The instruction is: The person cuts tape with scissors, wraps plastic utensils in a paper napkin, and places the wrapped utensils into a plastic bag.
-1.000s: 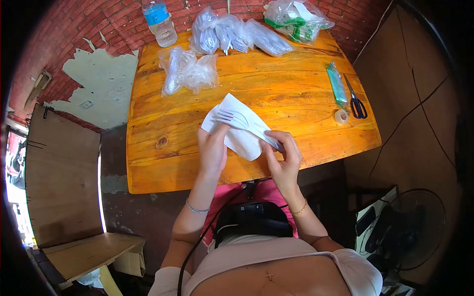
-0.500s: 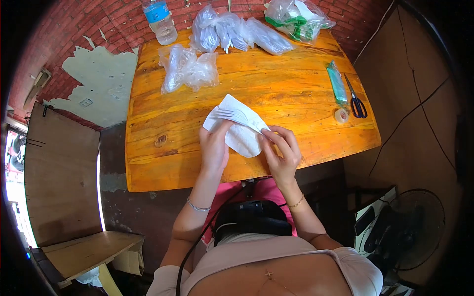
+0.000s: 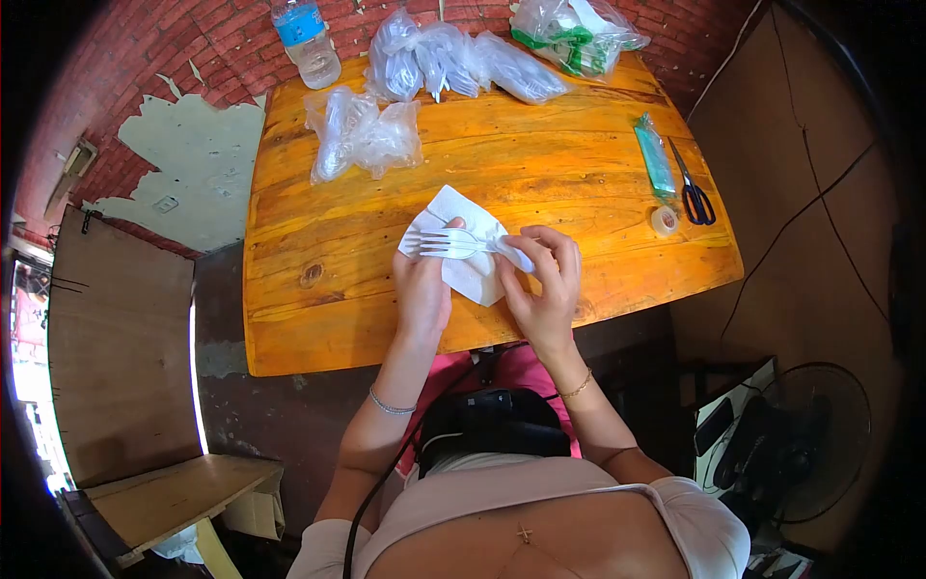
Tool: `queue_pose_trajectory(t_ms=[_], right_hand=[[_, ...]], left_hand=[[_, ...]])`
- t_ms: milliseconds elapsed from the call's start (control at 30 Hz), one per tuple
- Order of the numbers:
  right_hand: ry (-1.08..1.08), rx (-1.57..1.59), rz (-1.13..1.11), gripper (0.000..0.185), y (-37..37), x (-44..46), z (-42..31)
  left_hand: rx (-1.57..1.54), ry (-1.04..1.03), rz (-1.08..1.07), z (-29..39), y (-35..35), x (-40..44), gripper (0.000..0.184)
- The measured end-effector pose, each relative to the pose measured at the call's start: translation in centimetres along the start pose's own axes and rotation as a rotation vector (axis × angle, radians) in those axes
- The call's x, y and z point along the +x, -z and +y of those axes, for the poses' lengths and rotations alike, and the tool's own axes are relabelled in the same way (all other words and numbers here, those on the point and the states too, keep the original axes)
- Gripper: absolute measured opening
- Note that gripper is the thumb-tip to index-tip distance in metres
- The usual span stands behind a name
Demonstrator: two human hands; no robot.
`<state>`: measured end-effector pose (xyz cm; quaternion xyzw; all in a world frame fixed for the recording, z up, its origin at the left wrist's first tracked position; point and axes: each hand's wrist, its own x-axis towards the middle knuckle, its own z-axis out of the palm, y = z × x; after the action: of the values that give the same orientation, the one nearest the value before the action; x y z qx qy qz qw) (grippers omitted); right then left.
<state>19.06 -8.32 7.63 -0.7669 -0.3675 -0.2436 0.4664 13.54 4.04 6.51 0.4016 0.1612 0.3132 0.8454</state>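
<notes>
Currently | left fingers: clasping one napkin | right fingers: pinching one fork | beyond: one bottle

We hold out a white, textured paper napkin, its pointed corner facing away from us; across it lies our white plastic fork, tines leftward, handle rightward.

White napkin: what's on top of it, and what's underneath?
At least one white plastic fork, its handle in the right hand, lies over the napkin. Anything beneath, including any fingers of the left hand, is covered.
</notes>
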Motion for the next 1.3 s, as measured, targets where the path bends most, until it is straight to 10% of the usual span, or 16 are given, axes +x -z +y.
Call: queue_pose_trajectory(t_ms=[800, 1300], right_hand=[[0.201, -0.242, -0.275, 0.035, 0.5, 2.9, -0.8], [-0.248, 0.149, -0.559, 0.021, -1.0, 0.7, 2.6]], left_hand=[[-0.13, 0.005, 0.161, -0.2, 0.7, 1.5, 0.022], [-0.147, 0.058, 0.24, -0.6, 4.5, 3.4, 0.025]])
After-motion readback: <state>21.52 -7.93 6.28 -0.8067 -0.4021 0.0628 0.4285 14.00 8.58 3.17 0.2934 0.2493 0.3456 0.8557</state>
